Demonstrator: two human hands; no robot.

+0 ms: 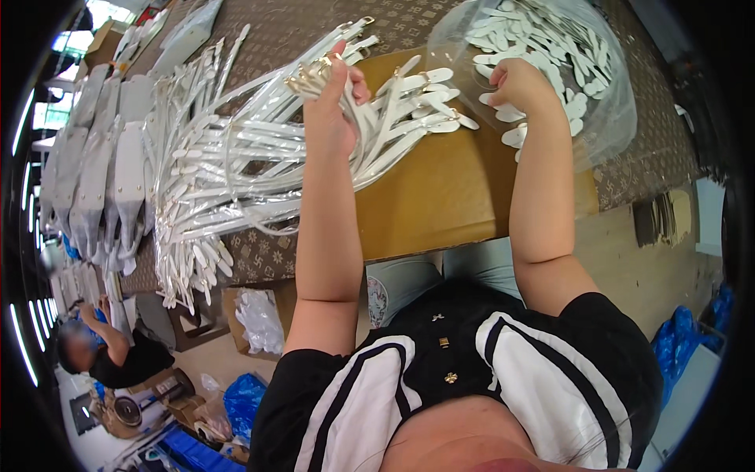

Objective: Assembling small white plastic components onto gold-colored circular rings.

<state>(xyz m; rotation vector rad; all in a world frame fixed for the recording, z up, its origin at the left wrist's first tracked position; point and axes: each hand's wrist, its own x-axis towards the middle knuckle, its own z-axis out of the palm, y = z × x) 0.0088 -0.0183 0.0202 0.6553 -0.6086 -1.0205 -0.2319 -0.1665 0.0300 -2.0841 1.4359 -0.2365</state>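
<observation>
My left hand (336, 98) is closed round a bunch of narrow white straps (366, 135), their gold metal ends poking out above the fist. Rounded white tabs (440, 119) with gold fittings fan out from the straps to the right, over a tan board (429, 185). At the mouth of a clear plastic bag (621, 118), my right hand (523, 85) bends down with its fingers curled together. Loose white tabs (550, 39) fill the bag, and a few lie right beside those fingertips. Whatever is between the right fingers is hidden.
Left of my left arm, a big pile of white straps (236, 169) in clear wrapping covers the brown patterned table (267, 263). Beyond it hang several white bag-like pieces (130, 165). A cardboard box (236, 315) and blue plastic bags (245, 401) stand below. Another person (134, 358) sits at lower left.
</observation>
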